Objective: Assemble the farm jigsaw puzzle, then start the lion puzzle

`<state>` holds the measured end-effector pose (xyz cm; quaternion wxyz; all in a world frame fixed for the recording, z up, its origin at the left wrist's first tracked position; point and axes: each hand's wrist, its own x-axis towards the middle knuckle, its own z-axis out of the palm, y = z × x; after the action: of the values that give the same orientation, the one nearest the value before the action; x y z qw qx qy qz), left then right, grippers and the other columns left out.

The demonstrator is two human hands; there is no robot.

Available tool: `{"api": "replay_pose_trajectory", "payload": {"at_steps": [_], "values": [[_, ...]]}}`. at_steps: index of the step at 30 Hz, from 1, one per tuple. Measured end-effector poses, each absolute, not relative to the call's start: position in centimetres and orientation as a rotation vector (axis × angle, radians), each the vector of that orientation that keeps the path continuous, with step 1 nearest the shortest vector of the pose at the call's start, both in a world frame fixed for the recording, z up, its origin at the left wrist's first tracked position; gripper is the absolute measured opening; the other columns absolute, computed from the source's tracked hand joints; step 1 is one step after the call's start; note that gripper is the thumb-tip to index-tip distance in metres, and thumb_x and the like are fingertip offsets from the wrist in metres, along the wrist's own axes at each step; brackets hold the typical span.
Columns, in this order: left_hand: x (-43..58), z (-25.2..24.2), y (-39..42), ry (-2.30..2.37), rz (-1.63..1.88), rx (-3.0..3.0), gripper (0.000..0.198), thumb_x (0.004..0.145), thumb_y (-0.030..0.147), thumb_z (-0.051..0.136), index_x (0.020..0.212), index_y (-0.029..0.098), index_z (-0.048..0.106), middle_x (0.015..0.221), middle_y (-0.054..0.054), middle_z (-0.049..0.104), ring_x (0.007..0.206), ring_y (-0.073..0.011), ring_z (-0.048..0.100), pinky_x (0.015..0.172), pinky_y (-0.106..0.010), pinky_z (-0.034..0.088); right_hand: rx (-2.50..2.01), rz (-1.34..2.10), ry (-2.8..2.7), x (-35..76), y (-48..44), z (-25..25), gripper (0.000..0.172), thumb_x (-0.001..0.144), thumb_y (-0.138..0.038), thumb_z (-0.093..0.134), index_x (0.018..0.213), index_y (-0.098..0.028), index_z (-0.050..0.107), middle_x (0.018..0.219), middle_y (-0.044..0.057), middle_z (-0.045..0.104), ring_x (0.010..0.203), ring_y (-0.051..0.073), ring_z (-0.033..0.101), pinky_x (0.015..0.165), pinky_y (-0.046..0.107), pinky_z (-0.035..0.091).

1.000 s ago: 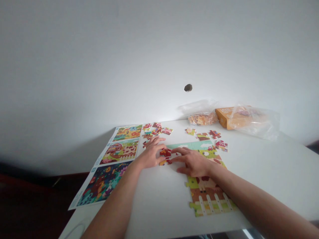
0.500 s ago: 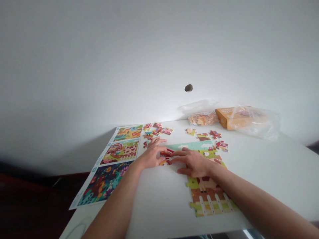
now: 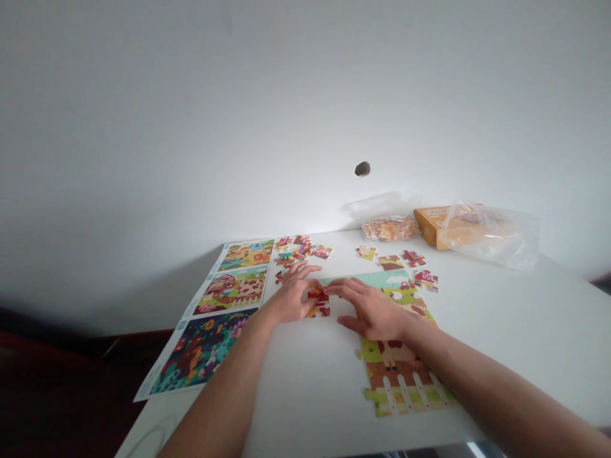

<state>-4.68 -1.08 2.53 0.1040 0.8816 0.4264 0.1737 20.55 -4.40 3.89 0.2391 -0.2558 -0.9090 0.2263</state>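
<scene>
A partly joined farm puzzle (image 3: 398, 372) lies on the white table (image 3: 501, 343). My left hand (image 3: 291, 296) rests flat beside it, fingers spread, thumb and fingertips touching a red and orange puzzle piece (image 3: 319, 302). My right hand (image 3: 375, 312) lies flat over the puzzle's upper left part, its fingertips pressing the same piece from the right. Neither hand lifts anything off the table.
A sheet of reference pictures (image 3: 214, 312) lies along the left table edge. Loose pieces (image 3: 300, 248) sit behind my left hand, others (image 3: 410, 261) at the back right. An orange box (image 3: 434, 222) in clear plastic and a bag of pieces (image 3: 389, 226) stand against the wall.
Both hands have stayed on the red piece, with the fingers shifting only slightly; the view has drifted a little.
</scene>
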Motion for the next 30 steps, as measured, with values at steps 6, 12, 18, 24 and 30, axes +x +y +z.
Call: {"api": "replay_pose_trajectory", "payload": {"at_steps": [6,12,18,24,30], "values": [[-4.4,3.0,-1.1,1.156,0.526,2.569,0.018,0.08,0.023,0.065,0.096,0.026,0.073,0.122,-0.005,0.064,0.121,-0.0259,0.051,0.109,-0.044,0.037,-0.676,0.665,-2.587,20.6,-4.3,4.0,0.056,0.085,-0.023,0.061,0.14,-0.022,0.048,0.129,0.01,0.06,0.112,0.025,0.055,0.099,0.042,0.042],[-4.3,3.0,-1.3,1.19,0.514,2.525,0.019,0.077,0.029,0.071,0.095,0.027,0.074,0.123,-0.005,0.061,0.117,-0.0254,0.055,0.108,-0.04,0.037,-0.74,0.554,-2.583,20.8,-3.6,3.1,0.037,0.087,-0.02,0.057,0.124,-0.02,0.062,0.111,0.01,0.067,0.1,0.023,0.057,0.091,0.038,0.045],[-4.2,3.0,-1.2,1.186,0.514,2.512,0.019,0.075,0.025,0.07,0.094,0.025,0.074,0.12,-0.005,0.062,0.115,-0.0249,0.057,0.106,-0.04,0.04,-1.147,0.297,-2.331,21.9,-1.7,2.3,0.025,0.092,-0.02,0.05,0.109,-0.018,0.068,0.1,0.01,0.068,0.096,0.024,0.056,0.087,0.036,0.046],[-4.2,2.9,-1.1,1.169,0.524,2.521,0.02,0.075,0.022,0.069,0.095,0.025,0.073,0.12,-0.006,0.062,0.115,-0.0244,0.056,0.106,-0.04,0.039,-1.721,0.078,-2.093,23.1,-0.8,1.8,0.03,0.088,-0.016,0.049,0.109,-0.016,0.069,0.104,0.017,0.063,0.104,0.032,0.054,0.092,0.046,0.044],[-4.2,2.8,-1.2,1.173,0.514,2.522,0.021,0.075,0.021,0.07,0.095,0.025,0.074,0.12,-0.006,0.061,0.116,-0.024,0.055,0.107,-0.041,0.036,-2.333,0.055,-1.781,25.3,-0.4,3.0,0.04,0.082,-0.013,0.051,0.12,-0.014,0.061,0.118,0.023,0.051,0.114,0.039,0.048,0.087,0.055,0.044]]}}
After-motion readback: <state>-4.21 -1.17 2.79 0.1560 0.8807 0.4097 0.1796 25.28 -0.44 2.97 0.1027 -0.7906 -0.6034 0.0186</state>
